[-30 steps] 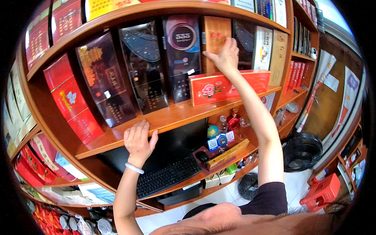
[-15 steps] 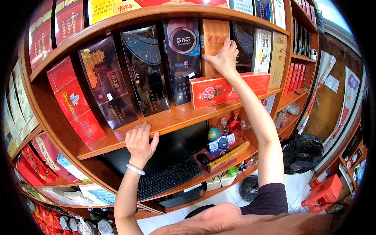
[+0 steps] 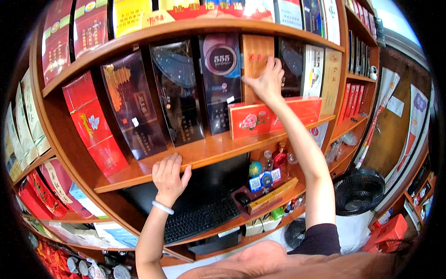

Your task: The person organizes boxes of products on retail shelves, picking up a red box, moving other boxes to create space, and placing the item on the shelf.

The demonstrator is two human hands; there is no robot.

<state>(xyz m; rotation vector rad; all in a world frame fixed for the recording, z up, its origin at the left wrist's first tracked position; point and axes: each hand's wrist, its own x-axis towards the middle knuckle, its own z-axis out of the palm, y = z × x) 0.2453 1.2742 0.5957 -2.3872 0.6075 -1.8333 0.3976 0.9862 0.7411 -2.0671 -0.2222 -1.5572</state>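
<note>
My right hand point(image 3: 266, 83) reaches up to a tall gold-orange carton point(image 3: 258, 46) standing on the shelf, thumb at its left edge and fingers at its right edge. A long red box with a pink flower point(image 3: 251, 122) lies in front of that carton and hides its lower part. My left hand point(image 3: 169, 176), with a pale bangle on the wrist, lies with its fingers over the front edge of the wooden shelf point(image 3: 218, 151) and holds nothing. Left of the gold-orange carton stand a dark carton with a round emblem point(image 3: 218, 88) and a black carton point(image 3: 179, 93).
Further left are a dark carton with a gold building point(image 3: 132, 107) and a red carton point(image 3: 95, 123). White point(image 3: 312, 69) and tan point(image 3: 331, 81) cartons stand at the right. Below are a monitor, a keyboard point(image 3: 200, 218) and a mouse. A black fan point(image 3: 358, 191) stands on the right.
The whole view has shifted, so the shelves sit slightly lower in the picture. Both hands keep the same places against the carton and the shelf edge.
</note>
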